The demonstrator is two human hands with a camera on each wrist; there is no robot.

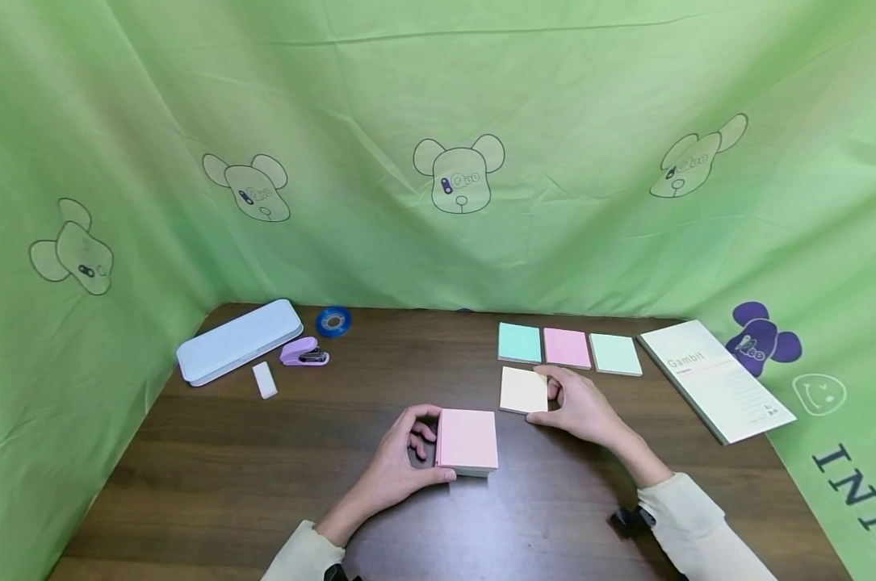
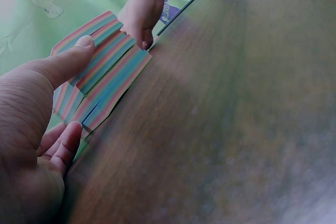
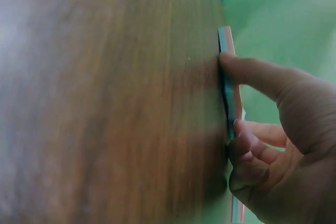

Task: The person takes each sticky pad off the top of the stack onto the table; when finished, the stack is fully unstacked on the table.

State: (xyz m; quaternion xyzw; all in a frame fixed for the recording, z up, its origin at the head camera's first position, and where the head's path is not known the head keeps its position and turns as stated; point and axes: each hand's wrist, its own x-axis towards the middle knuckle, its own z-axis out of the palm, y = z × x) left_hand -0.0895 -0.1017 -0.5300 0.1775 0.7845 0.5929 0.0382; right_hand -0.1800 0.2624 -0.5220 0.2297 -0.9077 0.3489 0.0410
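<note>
Your left hand (image 1: 397, 461) grips the pink-topped stack (image 1: 468, 440) edgewise, likely steadying it; your right hand (image 1: 584, 408) pinches the cream pad (image 1: 522, 390).

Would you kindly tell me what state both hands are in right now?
Left hand: holding the pink-topped stack of sticky-note pads.
Right hand: holding the cream sticky-note pad.
</note>
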